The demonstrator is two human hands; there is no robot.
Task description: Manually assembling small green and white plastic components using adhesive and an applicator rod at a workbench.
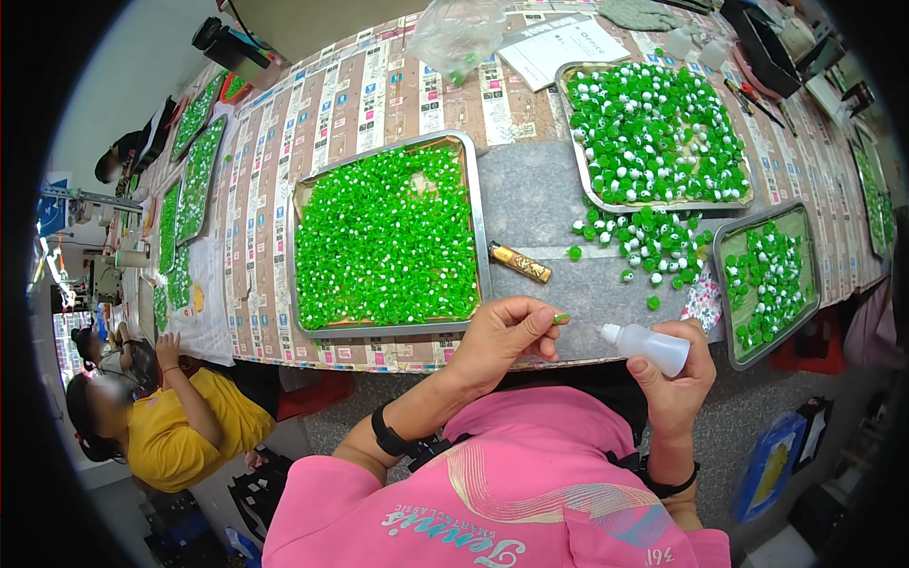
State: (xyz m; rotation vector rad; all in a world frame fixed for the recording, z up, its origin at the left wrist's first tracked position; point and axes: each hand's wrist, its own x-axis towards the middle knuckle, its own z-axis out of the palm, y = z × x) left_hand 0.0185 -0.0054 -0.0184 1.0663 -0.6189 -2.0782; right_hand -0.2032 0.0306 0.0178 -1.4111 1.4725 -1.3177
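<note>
My left hand (pixel 507 346) pinches a small green piece (pixel 561 319) between thumb and fingertips, just over the table's front edge. In my right hand (pixel 677 379) is a white squeeze bottle (pixel 651 348), tilted so its nozzle points left toward the green piece, with a gap between them. Beyond my left hand lies a metal tray (pixel 478 227) full of small green pieces with white dots. A loose heap of green-and-white balls (pixel 663 246) sits on a grey mat (pixel 525 204) past the bottle.
Another tray (pixel 579 156) of green-and-white balls stands far right, a smaller tray (pixel 729 293) nearer. A patterned lighter (pixel 521 262) lies beside the left tray. Farther back are a clear plastic bag (pixel 458 36) and papers (pixel 559 49). A person in yellow (pixel 194 426) sits at left.
</note>
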